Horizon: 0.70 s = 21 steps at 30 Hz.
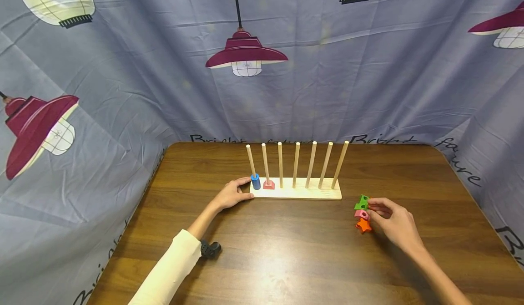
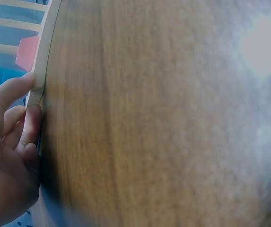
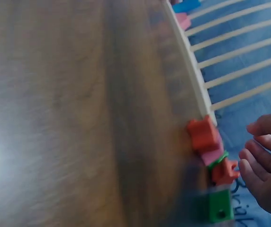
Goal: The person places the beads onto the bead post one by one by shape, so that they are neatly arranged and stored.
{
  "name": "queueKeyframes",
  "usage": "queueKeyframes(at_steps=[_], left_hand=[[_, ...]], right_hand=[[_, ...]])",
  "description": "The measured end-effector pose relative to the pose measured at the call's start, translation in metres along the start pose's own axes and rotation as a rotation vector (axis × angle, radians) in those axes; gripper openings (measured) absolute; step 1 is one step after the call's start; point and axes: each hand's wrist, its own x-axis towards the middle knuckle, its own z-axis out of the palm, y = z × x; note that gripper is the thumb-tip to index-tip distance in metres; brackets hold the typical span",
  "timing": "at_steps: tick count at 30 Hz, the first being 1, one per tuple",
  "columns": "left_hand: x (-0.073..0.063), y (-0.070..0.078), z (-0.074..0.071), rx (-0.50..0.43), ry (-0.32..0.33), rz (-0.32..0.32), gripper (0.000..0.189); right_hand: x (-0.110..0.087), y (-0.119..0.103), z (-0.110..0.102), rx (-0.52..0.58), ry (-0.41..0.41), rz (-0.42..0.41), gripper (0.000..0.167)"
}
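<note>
Sleeve (image 1: 172, 268): pale, worn on the left arm; a black device (image 1: 210, 249) is seen at that wrist.
Table (image 1: 311, 236): made of brown wood; a bright glare is thrown back from its near half.
Star (image 1: 363, 226): orange, laid at the near end of a short row of blocks, to the right of the rack and apart from it.
Pink block (image 1: 362, 214): set just beyond the star.
Right hand (image 1: 393, 221): held beside the row, palm side turned to it; the fingers are loosely bent, with the thumb set apart from them. Whether a block is touched cannot be told.
Orange block (image 3: 224, 171): placed right by those fingertips, mostly hidden by them in the head view.
Green blocks (image 1: 362, 203): set at the far end of the row, beyond the pink one.
Left hand (image 1: 231, 194): the rack's left end is gripped, the thumb laid at the front corner and the index finger stretched toward the back.
Rack (image 1: 294, 194): stood on the table, with seven upright pegs (image 1: 296, 165).
Blue cylinder (image 1: 255, 182): threaded on the leftmost peg.
Red block (image 1: 269, 185): seated low on the second peg.
Curtain (image 1: 311, 100): hung behind, printed with lamps and lettering.
</note>
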Motion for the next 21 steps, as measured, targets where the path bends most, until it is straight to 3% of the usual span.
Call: queueKeyframes(at_steps=[8, 21], left_hand=[[0.0, 0.001, 0.001, 0.0, 0.01, -0.022, 0.067], [0.0, 0.001, 0.001, 0.005, 0.006, -0.027, 0.068]], right_hand=[[-0.016, 0.012, 0.003, -0.038, -0.021, 0.034, 0.026], [-0.01, 0.016, 0.019, -0.045, -0.016, 0.0, 0.026]])
